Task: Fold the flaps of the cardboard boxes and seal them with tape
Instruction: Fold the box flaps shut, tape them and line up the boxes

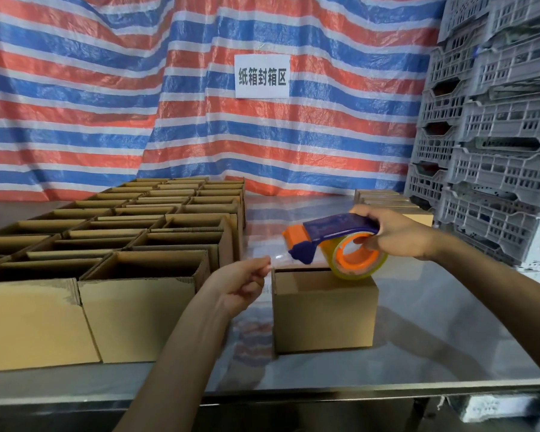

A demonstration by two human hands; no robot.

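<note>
A small closed cardboard box stands on the steel table in front of me. My right hand grips a blue and orange tape dispenser, whose clear tape roll rests on the box's top right. My left hand pinches the pulled-out end of the clear tape just left of the box's upper left corner. The tape strip is nearly transparent and stretches from the dispenser mouth to my fingers.
Several open-topped cardboard boxes fill the table's left half in rows. A few more boxes sit at the back right. Grey plastic crates are stacked at right. A striped tarpaulin with a white sign hangs behind.
</note>
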